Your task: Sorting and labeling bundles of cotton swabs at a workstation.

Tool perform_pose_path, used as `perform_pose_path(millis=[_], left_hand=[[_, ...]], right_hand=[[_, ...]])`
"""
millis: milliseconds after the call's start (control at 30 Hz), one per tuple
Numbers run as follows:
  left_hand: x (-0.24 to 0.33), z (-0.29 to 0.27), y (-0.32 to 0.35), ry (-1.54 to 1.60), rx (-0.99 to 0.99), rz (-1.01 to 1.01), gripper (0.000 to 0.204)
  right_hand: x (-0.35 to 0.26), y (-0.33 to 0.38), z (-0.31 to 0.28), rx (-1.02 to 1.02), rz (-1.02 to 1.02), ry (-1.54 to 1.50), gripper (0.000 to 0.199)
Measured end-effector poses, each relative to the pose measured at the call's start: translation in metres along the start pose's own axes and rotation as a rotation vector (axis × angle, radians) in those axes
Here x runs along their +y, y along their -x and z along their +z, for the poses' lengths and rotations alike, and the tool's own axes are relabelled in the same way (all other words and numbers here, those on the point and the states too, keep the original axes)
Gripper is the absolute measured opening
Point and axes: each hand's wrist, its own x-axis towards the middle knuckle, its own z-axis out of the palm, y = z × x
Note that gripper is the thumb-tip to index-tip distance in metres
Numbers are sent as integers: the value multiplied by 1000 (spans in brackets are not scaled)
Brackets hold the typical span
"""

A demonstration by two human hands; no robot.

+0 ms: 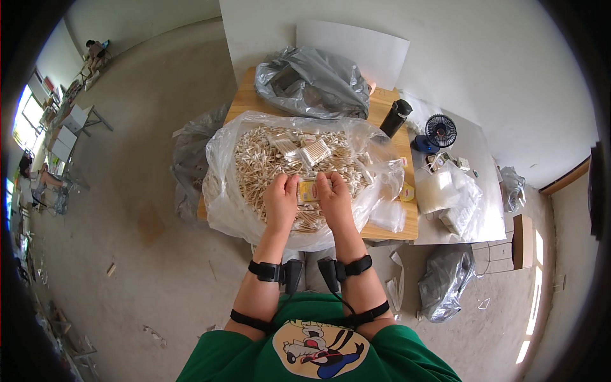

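Small yellow-labelled packet (308, 191): between the two hands, over the heap; long axis unclear, ends covered
Left hand (280, 200): fingers pinching its left side
Right hand (336, 201): fingers pinching its right side; neither hand nearer
Pale cotton-swab heap (256, 162): beneath and ahead of the fingers
Crumpled clear plastic bag (221, 159): open-mouthed, edges left and right of the fingers
Brown wooden table (244, 97): under the bag
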Motion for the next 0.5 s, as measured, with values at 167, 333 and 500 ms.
perform_pose_path(millis=[167,333,500], left_hand=[[-28,-6,-6,9,42,-28,33],[-29,-19,-15,-123,45,-29,33],[-32,-31,-26,-204,174,3,31]], right_hand=[[16,-9,-7,146,-4,128,32],[29,-23,-22,196,-24,276,32],[15,-31,-28,236,-61,560,29]])
